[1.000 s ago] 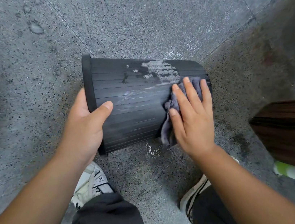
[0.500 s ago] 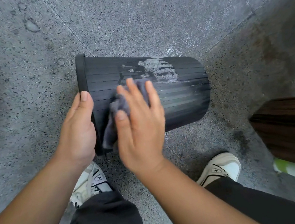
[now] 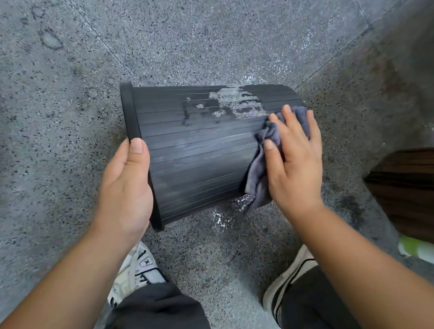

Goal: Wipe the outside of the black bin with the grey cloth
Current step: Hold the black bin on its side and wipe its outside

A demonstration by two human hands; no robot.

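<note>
Ribbed black plastic bin [image 3: 203, 155] lies sideways, prob light & rolls: your left hand [image 3: 127, 188] grips its rim; right hand [image 3: 293, 159] presses limp grey cloth [image 3: 264, 169] flat, fingers spread.

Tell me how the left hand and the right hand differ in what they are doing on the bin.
The left hand grips the black bin at its rim; the right hand lies near its base end. The left touches bare plastic; the right presses the grey cloth with fairly straight fingers. Both are on the bin.
</note>
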